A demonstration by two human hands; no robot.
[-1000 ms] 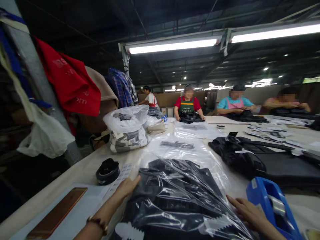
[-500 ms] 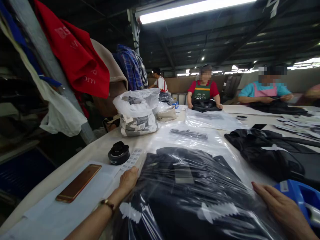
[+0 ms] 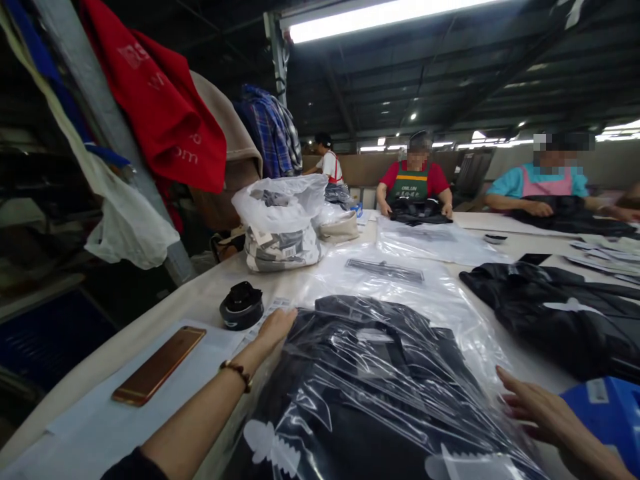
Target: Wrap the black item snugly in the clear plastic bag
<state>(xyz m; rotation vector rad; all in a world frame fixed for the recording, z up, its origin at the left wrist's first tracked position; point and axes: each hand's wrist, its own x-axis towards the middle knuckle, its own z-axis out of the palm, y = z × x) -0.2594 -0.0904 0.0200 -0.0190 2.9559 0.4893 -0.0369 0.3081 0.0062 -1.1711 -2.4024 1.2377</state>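
A black garment in a clear plastic bag (image 3: 370, 400) lies on the table in front of me. At the bag's upper left edge, my left hand (image 3: 276, 328) has its fingers closed on the plastic. Beside the right edge is my right hand (image 3: 537, 407), its fingers spread and nothing held in it. A blue tape dispenser (image 3: 603, 417), partly cut off, stands just right of that hand. Under and beyond the bagged garment lie more clear bags (image 3: 325, 280).
A phone (image 3: 160, 365) rests on white paper at left, near a black round object (image 3: 241, 307). A filled plastic bag (image 3: 283, 233) stands at the back. Black garments (image 3: 550, 313) lie at right. Two people sit across the table; another is farther back.
My left hand has moved slightly up and right with the bag's edge. My right hand's fingers have spread apart. The plastic over the garment has shifted, and the view has turned slightly left.
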